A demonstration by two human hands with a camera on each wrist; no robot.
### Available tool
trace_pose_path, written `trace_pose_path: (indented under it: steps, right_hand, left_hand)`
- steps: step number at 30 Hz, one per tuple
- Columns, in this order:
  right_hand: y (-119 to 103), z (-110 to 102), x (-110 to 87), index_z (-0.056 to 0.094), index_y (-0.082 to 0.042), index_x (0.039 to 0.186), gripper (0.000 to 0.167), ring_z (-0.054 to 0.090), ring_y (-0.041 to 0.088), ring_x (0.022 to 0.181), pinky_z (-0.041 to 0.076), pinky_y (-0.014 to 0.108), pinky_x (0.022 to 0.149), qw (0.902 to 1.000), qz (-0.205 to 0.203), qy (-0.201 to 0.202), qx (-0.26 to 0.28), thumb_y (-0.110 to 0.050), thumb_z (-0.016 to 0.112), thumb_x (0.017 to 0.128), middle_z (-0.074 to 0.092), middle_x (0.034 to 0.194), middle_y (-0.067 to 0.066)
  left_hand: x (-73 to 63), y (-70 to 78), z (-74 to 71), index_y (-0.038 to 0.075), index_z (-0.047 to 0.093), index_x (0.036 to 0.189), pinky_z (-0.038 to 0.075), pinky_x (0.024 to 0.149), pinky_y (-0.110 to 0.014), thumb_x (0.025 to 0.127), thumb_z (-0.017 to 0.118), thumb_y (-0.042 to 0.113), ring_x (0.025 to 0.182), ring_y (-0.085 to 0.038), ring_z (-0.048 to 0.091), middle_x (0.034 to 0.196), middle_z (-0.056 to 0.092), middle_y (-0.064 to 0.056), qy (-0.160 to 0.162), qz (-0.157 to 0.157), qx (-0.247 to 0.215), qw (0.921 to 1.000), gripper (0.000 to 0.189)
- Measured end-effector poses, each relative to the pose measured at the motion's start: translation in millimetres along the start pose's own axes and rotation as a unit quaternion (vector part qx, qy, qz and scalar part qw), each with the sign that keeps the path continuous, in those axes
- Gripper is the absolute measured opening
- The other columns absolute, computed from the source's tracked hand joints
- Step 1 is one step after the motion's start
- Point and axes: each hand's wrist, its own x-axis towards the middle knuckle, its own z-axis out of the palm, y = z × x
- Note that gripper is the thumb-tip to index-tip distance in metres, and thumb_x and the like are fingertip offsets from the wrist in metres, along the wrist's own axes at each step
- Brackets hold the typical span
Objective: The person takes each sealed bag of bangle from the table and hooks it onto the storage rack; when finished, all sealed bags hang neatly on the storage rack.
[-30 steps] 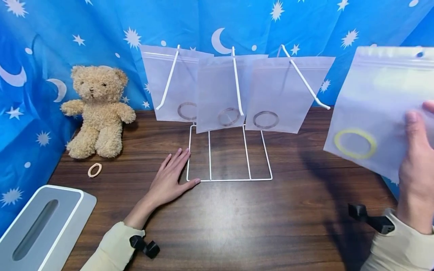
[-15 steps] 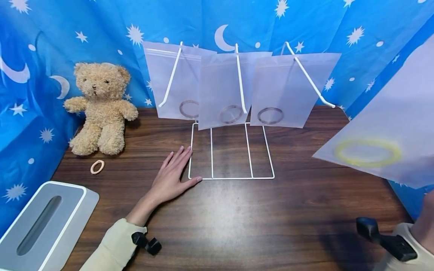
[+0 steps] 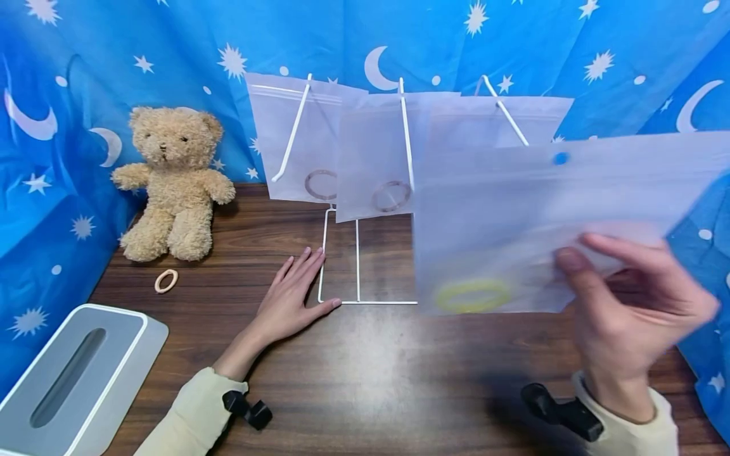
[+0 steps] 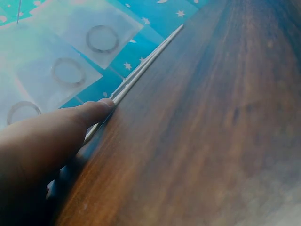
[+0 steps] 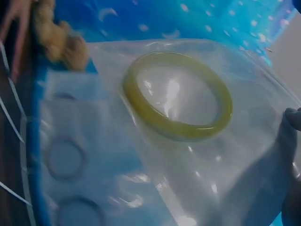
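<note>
My right hand (image 3: 627, 304) pinches a frosted zip bag (image 3: 496, 221) between thumb and fingers. Inside it lies a yellow bangle (image 5: 134, 94), large in the right wrist view. The bag has a round hole near its top edge and is raised in front of the white wire rack (image 3: 358, 259). My left hand (image 3: 288, 297) lies flat on the table, fingertips and thumb touching the rack's base. From the rack's prongs hang a left bag (image 3: 296, 139), a middle bag (image 3: 365, 158) and a right bag (image 3: 456, 123), partly hidden by the held one. The left and middle bags show dark rings.
A teddy bear (image 3: 171, 183) sits at the back left, with a small pale ring (image 3: 166, 281) before it. A grey-topped tissue box (image 3: 120, 380) stands at the front left. Blue star-patterned cloth (image 3: 319, 31) hangs behind the wooden table (image 3: 399, 392).
My right hand has brought the bag with the yellow bangle leftward from the right edge, so it covers part of the rack and right bag. The left hand stays on the rack's base.
</note>
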Motion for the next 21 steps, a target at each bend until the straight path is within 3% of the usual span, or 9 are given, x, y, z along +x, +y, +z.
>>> trace_pose_path:
  steps: [3,7,12,21]
  right_hand:
    - [6,18,-13.4,0.062,0.024,0.081,0.021,0.057,0.011,0.048,0.032,0.01,0.044,0.9991,0.012,-0.031,-0.024,0.02,0.077,0.067,0.068,0.078,0.025]
    - [16,31,-29.0,0.065,0.023,0.085,0.019,0.04,0.004,0.041,0.019,0.013,0.04,0.9968,0.037,-0.065,-0.026,0.019,0.076,0.07,0.07,0.082,0.023]
    - [27,35,-39.9,0.067,0.021,0.087,0.017,0.038,0.005,0.042,0.017,0.013,0.04,0.9932,0.047,-0.101,-0.033,0.02,0.074,0.071,0.07,0.083,0.023]
    - [37,37,-44.1,0.069,0.019,0.087,0.017,0.04,0.005,0.047,0.016,0.012,0.04,0.9902,0.059,-0.118,-0.044,0.021,0.073,0.071,0.07,0.082,0.021]
  left_hand:
    - [-0.4,-0.3,0.3,0.01,0.026,0.156,0.011,0.117,-0.048,0.088,0.054,0.069,0.147,-0.025,0.018,0.16,0.026,-0.005,0.0,0.0,0.003,1.0,0.095]
    - [0.0,-0.4,0.3,0.01,0.026,0.156,0.012,0.117,-0.048,0.088,0.054,0.069,0.147,-0.025,0.018,0.16,0.026,-0.005,0.002,0.002,0.004,1.0,0.095]
    - [0.1,-0.6,1.3,0.01,0.026,0.156,0.012,0.117,-0.048,0.088,0.055,0.068,0.147,-0.024,0.018,0.16,0.026,-0.005,0.002,0.002,0.004,1.0,0.094]
    - [-0.2,-2.1,2.3,0.011,0.025,0.156,0.011,0.117,-0.048,0.088,0.055,0.068,0.147,-0.024,0.018,0.16,0.025,-0.005,0.004,0.002,0.003,1.0,0.094]
